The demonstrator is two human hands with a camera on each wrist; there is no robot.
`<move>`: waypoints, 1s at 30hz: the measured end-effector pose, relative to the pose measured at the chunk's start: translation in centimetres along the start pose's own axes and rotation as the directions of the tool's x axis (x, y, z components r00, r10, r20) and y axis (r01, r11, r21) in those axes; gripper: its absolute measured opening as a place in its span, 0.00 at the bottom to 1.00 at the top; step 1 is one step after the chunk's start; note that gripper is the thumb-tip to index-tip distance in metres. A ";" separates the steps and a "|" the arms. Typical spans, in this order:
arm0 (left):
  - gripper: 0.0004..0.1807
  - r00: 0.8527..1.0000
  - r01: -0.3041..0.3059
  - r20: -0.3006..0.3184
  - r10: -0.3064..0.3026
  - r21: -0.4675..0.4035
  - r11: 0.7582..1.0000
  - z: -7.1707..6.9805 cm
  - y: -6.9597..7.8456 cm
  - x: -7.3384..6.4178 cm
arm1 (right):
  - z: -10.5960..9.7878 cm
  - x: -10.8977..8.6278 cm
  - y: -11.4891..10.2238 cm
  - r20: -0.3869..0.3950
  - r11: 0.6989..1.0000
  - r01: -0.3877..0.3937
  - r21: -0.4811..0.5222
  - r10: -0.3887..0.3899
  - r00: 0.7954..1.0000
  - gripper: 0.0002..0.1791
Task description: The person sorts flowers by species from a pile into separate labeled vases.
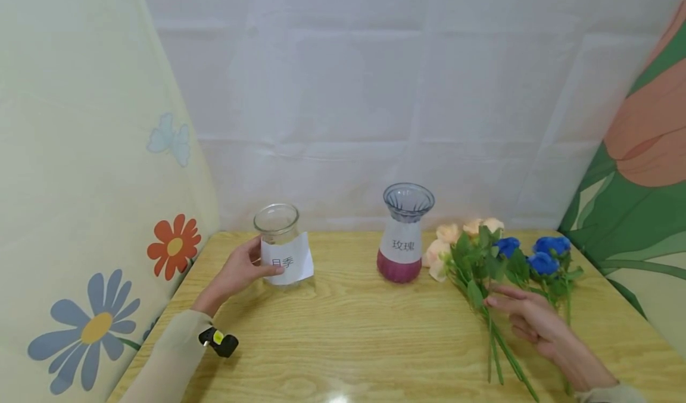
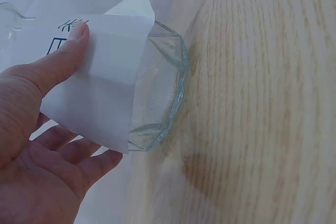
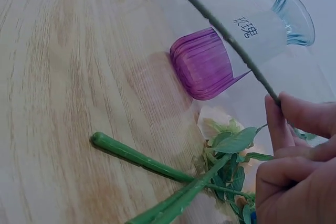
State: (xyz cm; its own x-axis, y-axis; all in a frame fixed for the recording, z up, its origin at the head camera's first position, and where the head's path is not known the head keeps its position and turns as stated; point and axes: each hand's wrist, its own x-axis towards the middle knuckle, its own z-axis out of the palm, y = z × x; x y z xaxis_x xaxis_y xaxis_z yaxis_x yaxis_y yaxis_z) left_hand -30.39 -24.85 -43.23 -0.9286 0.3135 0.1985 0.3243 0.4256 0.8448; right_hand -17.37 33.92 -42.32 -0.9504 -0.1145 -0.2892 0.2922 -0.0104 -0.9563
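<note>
My left hand [image 1: 243,269] grips a clear glass jar [image 1: 276,218], thumb across its white paper label [image 2: 105,77] and fingers behind. The label reads 月季, and one corner of it sticks out past the glass. On the right, my right hand [image 1: 536,322] pinches a thin green flower stem [image 3: 220,30] between thumb and fingertip. Which bloom this stem carries is hidden. Beside that hand lie peach roses [image 1: 447,233] and blue roses [image 1: 543,263] with leaves. Thicker green stems [image 3: 142,156] cross below the hand in the right wrist view.
A flared glass vase [image 1: 408,203], purple at its base and labelled 玫瑰, stands between the jar and the flowers. All sit on a wood-grain table [image 1: 348,331]. A white cloth [image 1: 343,93] hangs behind, with printed flower panels at both sides.
</note>
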 end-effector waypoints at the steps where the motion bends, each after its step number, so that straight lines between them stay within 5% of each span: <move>1: 0.48 1.000 -0.001 0.001 0.001 0.000 1.000 0.0 0.0 0.0 | 0.1 0.0 0.0 0.002 1.000 0.004 -0.003 -0.004 1.000 0.43; 8: 0.48 1.000 -0.011 0.008 0.011 -0.019 1.000 -0.2 -0.1 0.0 | 0.9 -0.3 0.0 0.005 1.000 0.008 0.020 -0.008 1.000 0.45; 30: 0.42 1.000 0.026 0.012 -0.025 -0.081 0.996 -0.3 0.2 -0.1 | 7.6 -1.1 -0.6 -0.296 0.993 0.081 0.080 -0.054 0.954 0.38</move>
State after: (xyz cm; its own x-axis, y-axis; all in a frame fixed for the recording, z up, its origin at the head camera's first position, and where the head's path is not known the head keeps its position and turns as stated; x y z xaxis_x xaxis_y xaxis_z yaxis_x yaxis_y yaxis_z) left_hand -30.34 -25.06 -42.92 -0.9343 0.3126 0.1715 0.2845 0.3638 0.8869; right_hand -15.72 26.54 -41.15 -0.9536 0.1852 -0.2372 0.2219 -0.0993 -0.9700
